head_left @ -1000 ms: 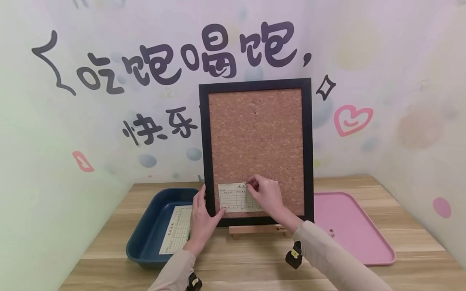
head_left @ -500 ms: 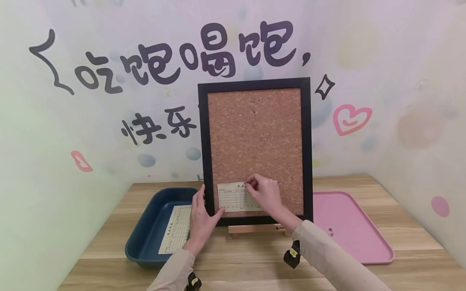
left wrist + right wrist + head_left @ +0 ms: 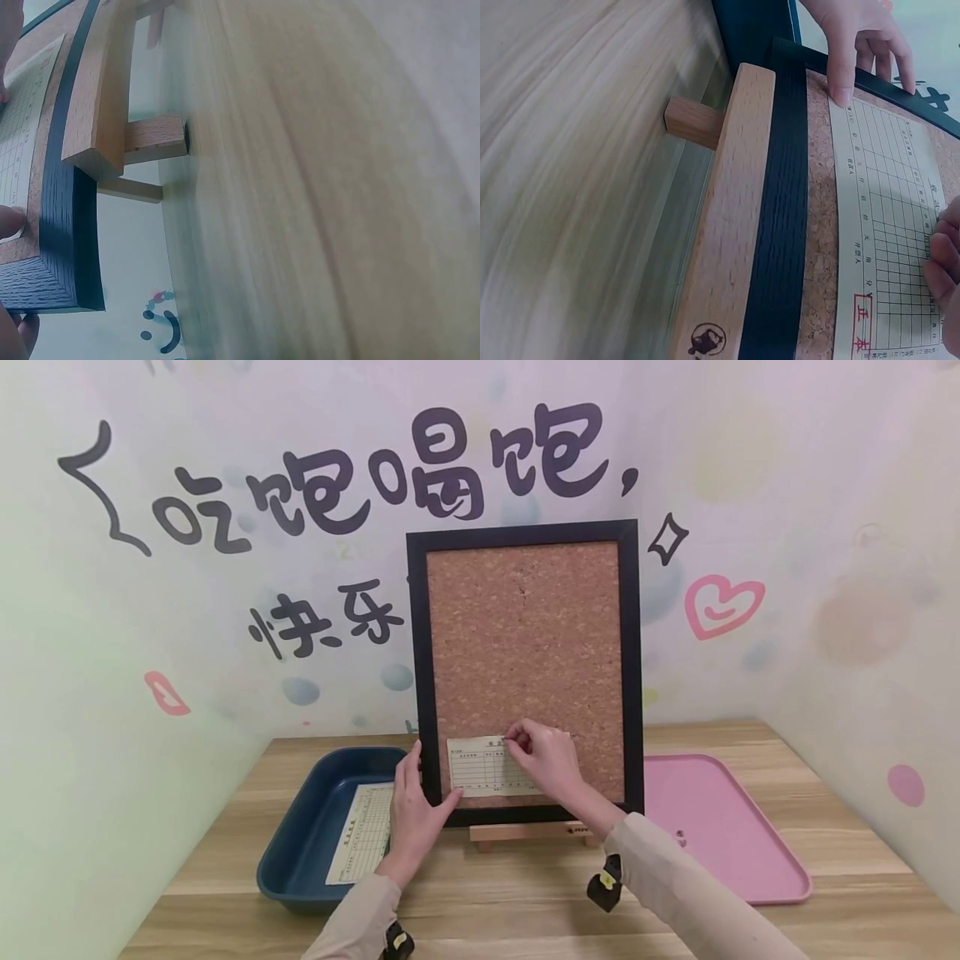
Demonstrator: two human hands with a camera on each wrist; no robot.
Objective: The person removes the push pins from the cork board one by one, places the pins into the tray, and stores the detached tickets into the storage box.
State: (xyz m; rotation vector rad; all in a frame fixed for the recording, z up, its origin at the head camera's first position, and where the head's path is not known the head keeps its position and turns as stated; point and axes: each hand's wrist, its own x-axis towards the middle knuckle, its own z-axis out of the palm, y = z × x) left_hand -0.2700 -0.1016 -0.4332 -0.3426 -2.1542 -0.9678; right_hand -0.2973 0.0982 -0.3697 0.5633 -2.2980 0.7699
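A cork board (image 3: 525,643) in a black frame stands upright on a small wooden easel (image 3: 525,833). Flat against its lower part lies a printed form slip (image 3: 468,768), its red stamp visible in the right wrist view. My left hand (image 3: 416,814) grips the frame's lower left side, thumb pressing the slip's lower left corner and fingers behind the frame. At the slip's top edge, my right hand (image 3: 547,764) pinches a tiny pushpin (image 3: 506,739) between thumb and forefinger, mostly hidden by the fingertips. That hand also covers the slip's right part in the head view.
To the left, a deep blue tray (image 3: 272,864) holds more printed slips (image 3: 360,835). A pink tray (image 3: 750,852) sits to the right, with a few small pins (image 3: 681,837) partly beside my right sleeve. The decorated wall (image 3: 330,610) rises behind the wooden table (image 3: 480,902).
Both hands keep their places on the board and slip. Only the head view has shifted very slightly.
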